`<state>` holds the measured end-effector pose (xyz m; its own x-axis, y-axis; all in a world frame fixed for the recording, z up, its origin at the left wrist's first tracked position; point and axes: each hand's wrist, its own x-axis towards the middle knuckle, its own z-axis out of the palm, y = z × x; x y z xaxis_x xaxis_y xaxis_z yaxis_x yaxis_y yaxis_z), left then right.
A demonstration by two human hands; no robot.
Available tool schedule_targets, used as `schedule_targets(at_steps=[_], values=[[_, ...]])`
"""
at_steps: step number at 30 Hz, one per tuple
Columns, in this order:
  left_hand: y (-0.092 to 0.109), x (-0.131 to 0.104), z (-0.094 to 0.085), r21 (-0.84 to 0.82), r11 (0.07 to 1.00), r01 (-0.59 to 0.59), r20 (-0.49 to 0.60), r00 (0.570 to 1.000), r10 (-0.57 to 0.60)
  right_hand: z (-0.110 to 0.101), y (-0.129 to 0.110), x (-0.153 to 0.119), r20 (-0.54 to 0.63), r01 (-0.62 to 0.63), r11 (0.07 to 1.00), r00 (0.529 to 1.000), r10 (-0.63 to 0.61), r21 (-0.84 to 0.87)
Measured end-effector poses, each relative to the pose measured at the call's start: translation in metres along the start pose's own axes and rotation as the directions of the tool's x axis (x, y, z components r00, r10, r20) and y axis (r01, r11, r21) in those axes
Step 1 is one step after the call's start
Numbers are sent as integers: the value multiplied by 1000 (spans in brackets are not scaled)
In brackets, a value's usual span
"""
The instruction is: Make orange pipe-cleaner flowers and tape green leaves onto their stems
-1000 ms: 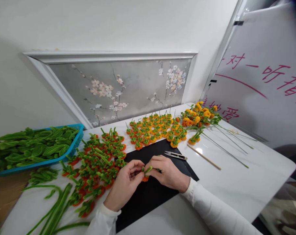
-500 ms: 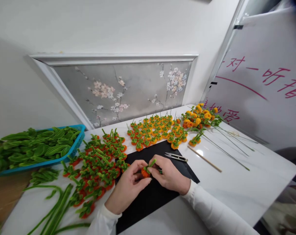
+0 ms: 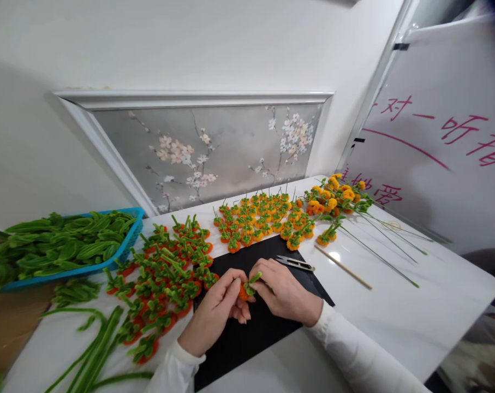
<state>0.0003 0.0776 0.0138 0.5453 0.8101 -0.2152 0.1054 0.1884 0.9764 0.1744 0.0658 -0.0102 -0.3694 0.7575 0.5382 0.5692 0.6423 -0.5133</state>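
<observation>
Over the black mat (image 3: pixel 247 349), my left hand (image 3: pixel 218 308) pinches an orange pipe-cleaner pumpkin (image 3: pixel 244 293) between thumb and fingers. My right hand (image 3: pixel 286 292) grips the fuzzy green stem piece on top of that same pumpkin with thumb and forefinger closed. Part of the pumpkin is hidden behind the fingers. Just beyond my right hand, small thread snips (image 3: pixel 295 263) lie on the mat. Left of my left hand stand rows of orange pumpkins (image 3: pixel 161 292) with green tops.
A blue basket (image 3: pixel 126 240) of green fuzzy leaves stands at the left, with long green pipe cleaners (image 3: pixel 95 355) in front. Yellow-orange pumpkins (image 3: pixel 259 218) fill the table's back. A wooden stick (image 3: pixel 343 266) and a yellow flower bunch (image 3: pixel 337 194) lie at the right.
The pumpkin has turned a little in my fingers, and its green stem now leans more to the right. My left thumb has moved up onto the pumpkin's side.
</observation>
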Motion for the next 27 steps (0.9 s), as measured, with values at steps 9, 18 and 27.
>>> schedule_targets(at_steps=[9,18,27], values=[[8,-5,1,89,994,-55,-42,997,59,4,-8,0,-90,15,1000,996,-13,14],[8,-6,1,-154,987,44,-15,999,-46,-1,-6,0,-86,105,989,992,-97,102],[10,-6,5,-219,956,193,39,981,-189,-2,-11,-1,-95,110,987,990,-100,114]])
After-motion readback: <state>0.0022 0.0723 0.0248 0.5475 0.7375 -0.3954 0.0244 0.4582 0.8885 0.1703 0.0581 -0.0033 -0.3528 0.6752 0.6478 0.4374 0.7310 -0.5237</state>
